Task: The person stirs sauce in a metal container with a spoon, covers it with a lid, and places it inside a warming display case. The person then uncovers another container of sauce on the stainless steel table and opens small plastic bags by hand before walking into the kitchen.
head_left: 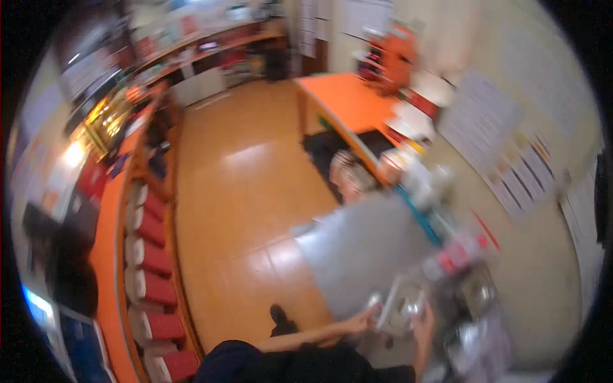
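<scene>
A: What is at each grip?

B: The left grip (368,317) is at the near-left side of a pale tray (394,307), its fingers partly curled, with a small shiny thing (375,299) at their tips. The right grip (421,317) is against the tray's right side.

A: How far closed are they?

B: I can't tell; blur hides the fingers and how firmly either has hold.

A: And the tray?

B: Between the two grips, with a shiny, rounded thing (412,309) on it.

A: What lies around them?

B: A clear plastic bag (486,348) is right of the right grip. Ahead of both is a grey bench (364,246), with a pink and clear packet (456,254) by its right edge and a teal strip (418,215) further on.

A: Farther out?

B: An orange bench (341,99) stands well ahead of the grips. Red-fronted boxes (154,256) line a shelf (110,246) well left of the left grip.
</scene>
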The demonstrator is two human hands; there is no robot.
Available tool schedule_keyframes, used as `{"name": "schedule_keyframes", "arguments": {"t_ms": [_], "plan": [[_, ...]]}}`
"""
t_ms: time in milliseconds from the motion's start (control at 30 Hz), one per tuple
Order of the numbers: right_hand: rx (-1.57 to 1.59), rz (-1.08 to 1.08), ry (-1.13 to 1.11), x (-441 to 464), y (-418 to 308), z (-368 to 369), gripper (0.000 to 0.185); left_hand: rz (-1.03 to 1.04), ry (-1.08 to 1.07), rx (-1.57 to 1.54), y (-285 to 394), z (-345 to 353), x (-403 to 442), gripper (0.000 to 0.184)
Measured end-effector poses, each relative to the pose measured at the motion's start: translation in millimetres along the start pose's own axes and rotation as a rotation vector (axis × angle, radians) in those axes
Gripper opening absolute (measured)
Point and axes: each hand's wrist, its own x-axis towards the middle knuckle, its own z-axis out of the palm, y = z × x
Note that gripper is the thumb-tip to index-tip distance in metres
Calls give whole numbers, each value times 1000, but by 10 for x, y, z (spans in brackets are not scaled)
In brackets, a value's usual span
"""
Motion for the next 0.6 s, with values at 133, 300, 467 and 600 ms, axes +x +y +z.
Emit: {"name": "schedule_keyframes", "arguments": {"t_ms": [133, 300, 467, 600], "plan": [[-95, -207, -31, 362, -346, 785, 70, 78, 25, 12, 807, -448, -559, 62], [-57, -341, -207, 851, -1353, 2243, 56, 175, 172, -27, 2010, -1381, -1415, 74], [119, -436, -486, 983, -2936, 4059, 73, 312, 365, 13, 3095, -2429, -2351, 68], [285, -460, -799, 1403, -3733, 5556, 74, 357, 593, 82, 3907, -3371, -3135, 65]]}}
